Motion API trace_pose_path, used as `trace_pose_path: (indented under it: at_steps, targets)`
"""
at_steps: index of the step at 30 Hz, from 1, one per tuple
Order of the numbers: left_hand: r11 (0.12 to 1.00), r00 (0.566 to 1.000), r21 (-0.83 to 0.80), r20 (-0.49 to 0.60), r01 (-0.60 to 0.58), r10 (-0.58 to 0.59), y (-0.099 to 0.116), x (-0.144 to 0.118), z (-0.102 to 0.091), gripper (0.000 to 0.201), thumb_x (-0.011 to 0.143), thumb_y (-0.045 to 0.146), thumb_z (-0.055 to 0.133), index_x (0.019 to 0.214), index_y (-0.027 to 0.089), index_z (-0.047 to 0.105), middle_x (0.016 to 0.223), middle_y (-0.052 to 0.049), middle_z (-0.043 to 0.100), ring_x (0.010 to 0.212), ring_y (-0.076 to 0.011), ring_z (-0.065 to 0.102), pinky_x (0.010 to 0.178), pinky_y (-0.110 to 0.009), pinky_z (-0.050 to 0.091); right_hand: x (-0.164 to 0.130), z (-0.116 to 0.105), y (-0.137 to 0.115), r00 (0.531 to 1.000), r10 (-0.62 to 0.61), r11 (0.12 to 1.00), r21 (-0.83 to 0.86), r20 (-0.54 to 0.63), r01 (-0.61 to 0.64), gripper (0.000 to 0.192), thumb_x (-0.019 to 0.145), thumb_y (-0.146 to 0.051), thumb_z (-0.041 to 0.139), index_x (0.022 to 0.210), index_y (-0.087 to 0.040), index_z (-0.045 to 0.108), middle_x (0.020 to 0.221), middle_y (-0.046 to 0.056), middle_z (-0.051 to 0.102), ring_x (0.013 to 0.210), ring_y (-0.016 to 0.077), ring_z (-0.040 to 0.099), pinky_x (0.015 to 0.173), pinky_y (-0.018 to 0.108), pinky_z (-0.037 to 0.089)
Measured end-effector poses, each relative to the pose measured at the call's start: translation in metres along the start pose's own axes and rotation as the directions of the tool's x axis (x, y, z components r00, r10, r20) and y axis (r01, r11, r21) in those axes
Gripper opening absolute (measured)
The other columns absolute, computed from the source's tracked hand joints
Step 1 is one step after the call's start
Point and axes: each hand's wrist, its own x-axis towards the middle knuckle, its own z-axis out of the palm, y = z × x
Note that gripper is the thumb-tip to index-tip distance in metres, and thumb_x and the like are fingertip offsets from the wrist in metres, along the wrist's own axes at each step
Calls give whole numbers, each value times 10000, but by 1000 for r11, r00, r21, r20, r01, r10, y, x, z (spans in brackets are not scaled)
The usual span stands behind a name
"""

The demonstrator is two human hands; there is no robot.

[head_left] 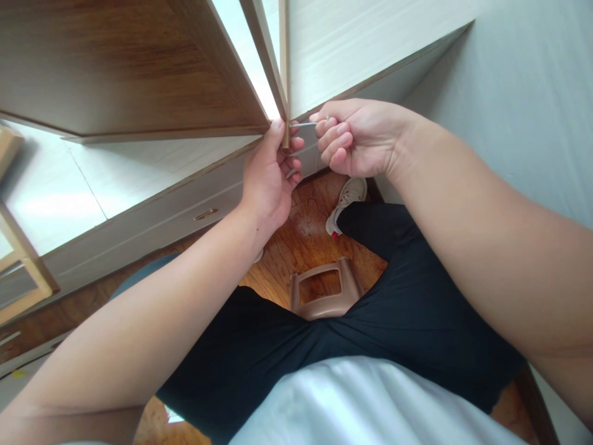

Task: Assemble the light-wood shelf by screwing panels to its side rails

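Observation:
My left hand (pixel 269 173) is wrapped around the lower end of a narrow wooden bar (pixel 273 71), thumb on the near side and fingers curled beyond it. Close on the right, my right hand (pixel 364 137) pinches a thin metal hex key (pixel 303 125). Its shaft runs level from my fingers to the end of the bar, and most of the key is hidden in my grip. A large brown wooden panel (pixel 125 68) with a raised edge stands at the upper left, its corner meeting the bar near my left thumb.
A pale countertop (pixel 83 179) lies beneath the panel, above drawers with a small handle (pixel 206 214). Another wooden frame (pixel 37 278) rests at the left edge. Below me are a brown plastic stool (pixel 324 304) and wood flooring (pixel 306 216). A pale wall (pixel 523 105) borders the right.

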Motion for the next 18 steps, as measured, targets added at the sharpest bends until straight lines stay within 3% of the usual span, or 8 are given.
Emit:
trace_pose_path:
  at_steps: [11, 18]
  targets:
    - [998, 999, -55, 21, 41, -40, -2, 5, -4, 176, 973, 463, 695, 918, 303, 743, 694, 32, 724, 540, -90, 626, 482, -227, 397, 10, -14, 8, 984, -175, 947, -267, 27, 176, 453, 917, -560, 688, 695, -270, 420, 512, -49, 302, 470, 157, 298, 482, 282, 366]
    - [1000, 1000, -5, 22, 7, -7, -2, 5, -3, 251, 1005, 440, 641, 842, 271, 727, 726, 11, 744, 572, -103, 621, 494, -233, 389, 14, -21, 10, 961, -271, 888, -373, 45, 268, 457, 857, -577, 771, 678, -272, 482, 519, -27, 402, 502, 172, 404, 548, 324, 450]
